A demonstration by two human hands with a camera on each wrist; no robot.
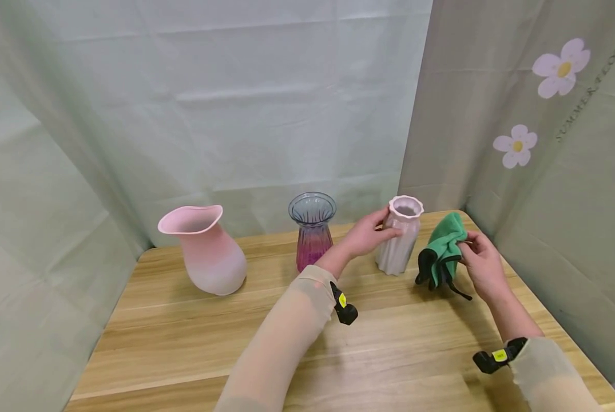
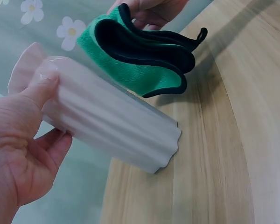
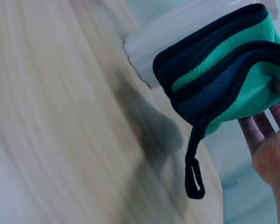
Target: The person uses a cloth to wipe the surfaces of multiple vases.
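My left hand (image 1: pixel 366 234) grips a white ribbed vase (image 1: pixel 401 240) near its scalloped rim, thumb on one side and fingers on the other. The vase stands upright on the wooden table, as the left wrist view (image 2: pixel 112 116) also shows of its base at the tabletop. Just right of it, my right hand (image 1: pixel 482 263) pinches a folded green cloth (image 1: pixel 447 243) with dark edging and a hanging loop (image 3: pixel 194 179). The cloth hangs over the table beside the vase, its shadow falling on the wood.
A glass vase (image 1: pixel 312 229), blue-grey above and magenta below, stands left of my left hand. Farther left is a pink and white vase (image 1: pixel 214 260) with a flared mouth. Pale curtains (image 1: pixel 286 114) surround the back and sides of the wooden table (image 1: pixel 183 349).
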